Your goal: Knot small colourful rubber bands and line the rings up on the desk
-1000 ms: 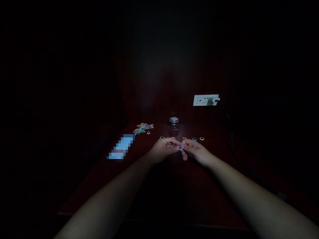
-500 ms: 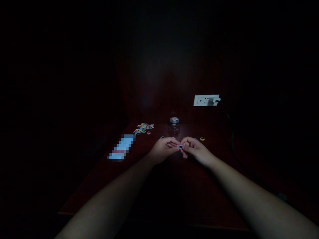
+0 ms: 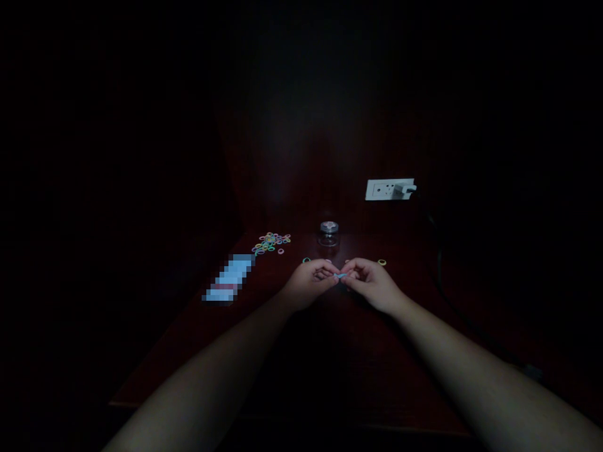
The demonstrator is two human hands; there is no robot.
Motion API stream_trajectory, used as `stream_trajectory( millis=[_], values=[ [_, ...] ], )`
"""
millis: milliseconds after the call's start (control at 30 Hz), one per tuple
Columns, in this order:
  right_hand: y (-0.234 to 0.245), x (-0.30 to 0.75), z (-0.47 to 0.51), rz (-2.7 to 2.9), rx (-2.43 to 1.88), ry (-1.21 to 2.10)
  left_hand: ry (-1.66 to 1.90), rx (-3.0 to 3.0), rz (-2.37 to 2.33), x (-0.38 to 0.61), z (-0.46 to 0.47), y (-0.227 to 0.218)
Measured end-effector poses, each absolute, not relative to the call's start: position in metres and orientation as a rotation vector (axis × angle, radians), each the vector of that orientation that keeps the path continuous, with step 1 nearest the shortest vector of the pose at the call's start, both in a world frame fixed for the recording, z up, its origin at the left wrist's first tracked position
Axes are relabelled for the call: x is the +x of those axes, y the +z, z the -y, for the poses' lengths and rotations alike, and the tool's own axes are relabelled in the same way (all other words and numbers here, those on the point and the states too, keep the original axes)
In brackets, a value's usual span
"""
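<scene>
Between my two hands, above the dark red table [image 3: 301, 351], is a small light-blue hair tie [image 3: 340, 276]. My left hand [image 3: 311, 280] pinches its left side between thumb and fingertips. On the other side my right hand [image 3: 372, 284] pinches it the same way, and the band looks flattened between them. Just beyond my fingers lie a green hair tie [image 3: 307, 260], partly covered pink ones and a yellow hair tie [image 3: 382, 262]. A pile of colourful hair ties [image 3: 271, 242] lies farther off to the left, with a pink hair tie [image 3: 281, 251] just apart from it.
A clear round jar [image 3: 328, 235] with a lid stands at the back middle. On the left lies a pixelated bluish rectangle [image 3: 230, 279]. A white wall socket [image 3: 384, 189] holds a plug, whose dark cable [image 3: 440, 270] runs down the right side. The surroundings are very dark.
The light-blue hair tie has gone from an open ring to a flattened band between my fingertips. The lower fingers of my right hand have curled in. Both hands stay in nearly the same place.
</scene>
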State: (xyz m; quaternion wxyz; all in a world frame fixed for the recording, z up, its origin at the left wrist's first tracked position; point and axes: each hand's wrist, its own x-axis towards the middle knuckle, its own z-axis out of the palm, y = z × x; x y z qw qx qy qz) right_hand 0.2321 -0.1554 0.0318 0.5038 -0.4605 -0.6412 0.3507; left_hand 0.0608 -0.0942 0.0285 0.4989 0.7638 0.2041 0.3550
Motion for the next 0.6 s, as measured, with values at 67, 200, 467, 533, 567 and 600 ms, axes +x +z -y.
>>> stream_trajectory(
  millis=[67,200,467,533,567,600],
  values=[
    [0.0322,0.2322,0.1556,1.577,-1.129,0.802,0.866,1.813,-0.477,0.061,0.0944,0.0284],
    [0.0321,0.2316,0.1561,1.613,-1.136,0.74,0.866,1.774,-0.48,0.0608,0.0954,0.0294],
    [0.0327,0.2296,0.1588,1.592,-1.09,0.761,0.88,1.769,-0.508,0.0613,0.097,0.0307],
    [0.0327,0.2297,0.1588,1.607,-1.11,0.757,0.873,1.777,-0.502,0.0612,0.098,0.0319],
    [0.0326,0.2299,0.1587,1.618,-1.119,0.749,0.87,1.788,-0.503,0.0611,0.0987,0.0326],
    [0.0324,0.2302,0.1584,1.631,-1.126,0.738,0.866,1.802,-0.508,0.061,0.0994,0.0334]
  ],
)
